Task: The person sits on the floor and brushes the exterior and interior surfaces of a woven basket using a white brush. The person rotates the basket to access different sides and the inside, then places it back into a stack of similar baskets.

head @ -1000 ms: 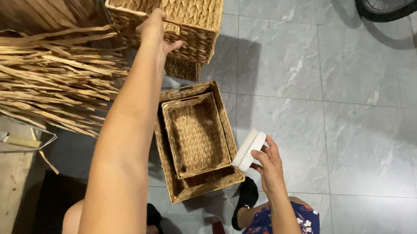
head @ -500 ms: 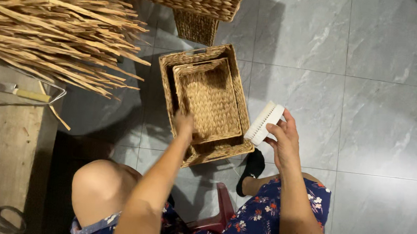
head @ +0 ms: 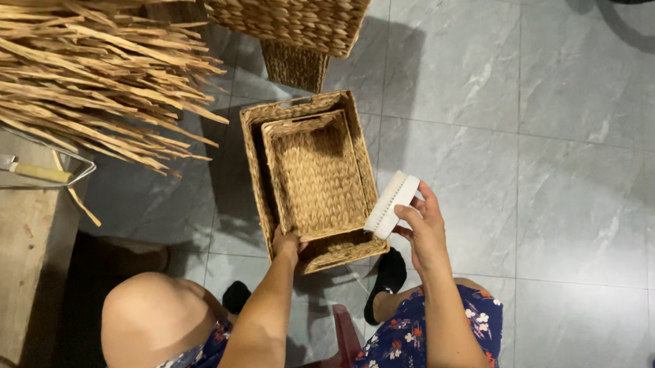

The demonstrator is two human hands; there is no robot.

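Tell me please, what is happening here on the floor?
A seated person grips the near edge of a small woven basket with the left hand; it sits nested inside a larger woven basket on the grey tiled floor. The right hand holds a white brush beside the baskets. Dried straw strips lie to the left, and a bigger basket stands beyond.

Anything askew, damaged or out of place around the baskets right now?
Nothing damaged. The small woven basket sits nested inside the larger basket, slightly askew; left hand grips their near edge, right hand holds a white brush. A knife lies beside the dried reeds.
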